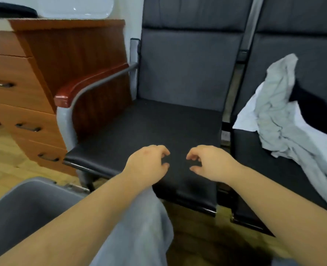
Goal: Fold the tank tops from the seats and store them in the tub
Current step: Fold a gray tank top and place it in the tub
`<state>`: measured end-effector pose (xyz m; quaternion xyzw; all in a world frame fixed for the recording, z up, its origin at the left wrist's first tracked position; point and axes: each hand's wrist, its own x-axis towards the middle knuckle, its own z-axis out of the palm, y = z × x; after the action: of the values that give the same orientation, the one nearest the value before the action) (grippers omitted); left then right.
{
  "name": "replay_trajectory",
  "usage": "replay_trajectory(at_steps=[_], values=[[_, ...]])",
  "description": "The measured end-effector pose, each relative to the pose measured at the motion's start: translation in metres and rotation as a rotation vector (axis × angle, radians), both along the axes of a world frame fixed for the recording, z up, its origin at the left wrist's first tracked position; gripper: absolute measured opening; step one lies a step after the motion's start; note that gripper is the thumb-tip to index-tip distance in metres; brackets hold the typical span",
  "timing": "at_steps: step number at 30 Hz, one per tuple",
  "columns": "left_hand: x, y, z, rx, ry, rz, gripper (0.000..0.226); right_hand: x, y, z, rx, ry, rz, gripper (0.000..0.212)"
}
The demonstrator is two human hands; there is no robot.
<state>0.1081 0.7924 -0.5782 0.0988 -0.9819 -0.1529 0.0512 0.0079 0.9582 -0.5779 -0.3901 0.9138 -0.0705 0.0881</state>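
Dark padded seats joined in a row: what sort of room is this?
Probably an office or waiting room: linked dark padded seats, a brown wooden drawer cabinet with metal handles, and a pale wood-patterned floor.

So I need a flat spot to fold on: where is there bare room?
The left seat is bare from the wooden armrest to the gap beside the right seat; both hands hover over its front edge. The right seat is crowded with crumpled tank tops, leaving only a front corner free.
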Motion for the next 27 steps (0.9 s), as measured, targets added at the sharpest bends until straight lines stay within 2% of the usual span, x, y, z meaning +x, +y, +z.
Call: replay_trajectory(at_steps=[6,10,15,21,24,27], values=[[-0.072,0.091,-0.015,0.082,-0.120,-0.204,0.036,-0.040,0.123,-0.016,0.050,-0.007,-0.203,0.035],[-0.112,0.143,-0.027,0.066,-0.159,-0.296,0.035,-0.063,0.186,-0.022,-0.045,-0.068,-0.390,0.037],[-0.151,0.198,-0.044,0.086,-0.146,-0.376,0.034,-0.089,0.234,-0.016,-0.238,-0.174,-0.525,0.046],[-0.189,0.256,-0.062,0.134,-0.119,-0.511,0.037,-0.113,0.287,-0.017,-0.300,-0.233,-0.732,0.045],[-0.203,0.283,-0.067,0.212,-0.078,-0.585,0.043,-0.122,0.307,-0.025,-0.324,-0.249,-0.849,0.042],[-0.208,0.311,-0.072,0.281,-0.126,-0.693,0.055,-0.126,0.321,-0.034,-0.353,-0.258,-0.948,0.041]])
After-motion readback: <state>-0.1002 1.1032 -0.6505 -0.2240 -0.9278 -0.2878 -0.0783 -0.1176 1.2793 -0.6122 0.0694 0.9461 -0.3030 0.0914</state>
